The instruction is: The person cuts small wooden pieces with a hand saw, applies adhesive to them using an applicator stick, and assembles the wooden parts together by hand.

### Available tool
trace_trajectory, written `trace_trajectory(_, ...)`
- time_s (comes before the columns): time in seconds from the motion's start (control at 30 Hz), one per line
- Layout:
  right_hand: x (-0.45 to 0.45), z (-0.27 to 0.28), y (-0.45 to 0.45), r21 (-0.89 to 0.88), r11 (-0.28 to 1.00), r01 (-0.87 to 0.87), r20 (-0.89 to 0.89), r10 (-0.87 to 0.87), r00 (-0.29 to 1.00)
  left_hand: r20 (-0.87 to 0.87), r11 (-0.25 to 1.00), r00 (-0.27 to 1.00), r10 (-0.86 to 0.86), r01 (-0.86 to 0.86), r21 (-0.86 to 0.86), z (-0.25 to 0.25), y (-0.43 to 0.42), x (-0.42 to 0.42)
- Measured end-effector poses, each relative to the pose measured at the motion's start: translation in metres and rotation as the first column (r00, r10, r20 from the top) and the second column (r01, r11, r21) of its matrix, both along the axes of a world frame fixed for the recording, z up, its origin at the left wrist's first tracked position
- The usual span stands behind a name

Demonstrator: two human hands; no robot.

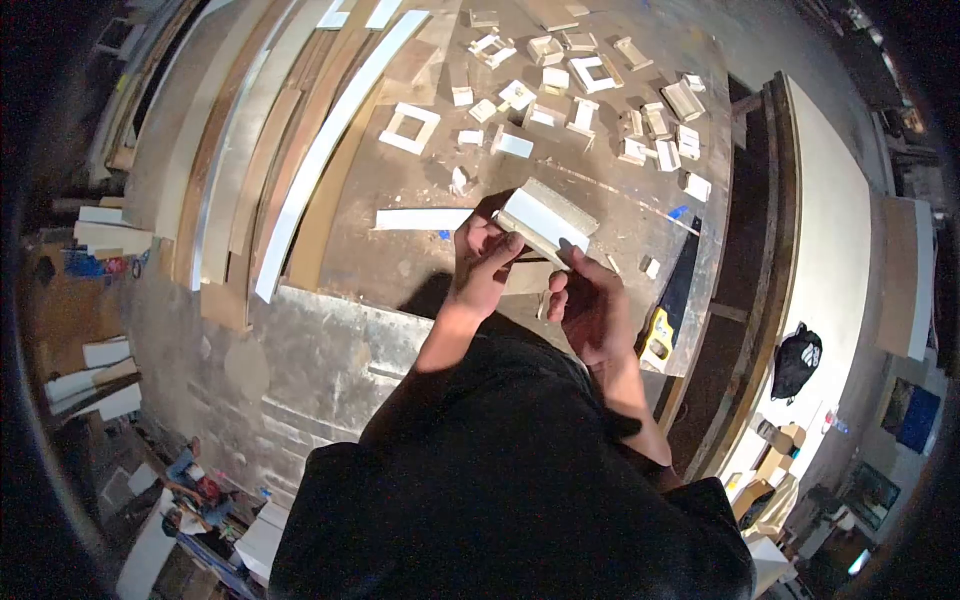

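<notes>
A small wooden piece (545,218) with a white face and bare wood strips along its long edges is held tilted above the workbench. My left hand (482,262) grips its left end, thumb over the near edge. At its lower right corner, my right hand (598,312) pinches with thumb against the edge and fingers curled below. Part of the right fingers' contact is hidden. Under my hands a white strip (425,219) lies on the brown bench top (370,260). A handsaw (657,340) with a yellow handle rests right of my right hand.
Several small wooden frames and blocks, including a square frame (409,129), are scattered across the far bench. Long boards (335,150) lie at the left. A pale table (825,230) at the right bears a black bag (798,362). People (190,490) sit at the lower left.
</notes>
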State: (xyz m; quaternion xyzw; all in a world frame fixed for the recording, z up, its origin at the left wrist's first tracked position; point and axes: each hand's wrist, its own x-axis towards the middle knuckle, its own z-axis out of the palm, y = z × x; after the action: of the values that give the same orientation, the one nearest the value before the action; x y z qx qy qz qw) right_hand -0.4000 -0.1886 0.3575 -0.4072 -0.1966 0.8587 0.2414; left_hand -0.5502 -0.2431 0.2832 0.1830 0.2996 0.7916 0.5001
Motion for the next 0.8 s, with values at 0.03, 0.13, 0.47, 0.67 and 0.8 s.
trace_trajectory(0.03, 0.004, -0.001, 0.000, -0.001, 1.000, -0.009, -0.007, 0.009, 1.000, 0.018, 0.998, 1.000, 0.007, -0.006, -0.057, 0.005, -0.001, 0.005)
trace_trajectory(0.13, 0.013, -0.004, 0.008, 0.094, 0.993, -0.071, 0.008, 0.071, 0.997, -0.036, 0.984, 0.996, 0.082, -0.087, -0.155, 0.015, 0.004, 0.020)
trace_trajectory(0.47, 0.040, -0.025, 0.021, 0.236, 0.959, -0.160, 0.122, 0.134, 0.983, 0.079, 0.915, 0.986, 0.147, -0.106, -0.388, 0.031, 0.010, 0.055)
trace_trajectory(0.67, 0.084, -0.047, 0.068, 0.688, 0.578, -0.437, 0.261, 0.365, 0.894, 0.018, 0.819, 0.974, 0.224, -0.178, -0.545, 0.024, 0.011, 0.055)
trace_trajectory(0.8, 0.091, -0.040, 0.106, 0.713, 0.580, -0.394, 0.150, 0.423, 0.894, 0.035, 0.835, 0.987, 0.158, -0.115, -0.538, 0.042, 0.007, 0.057)
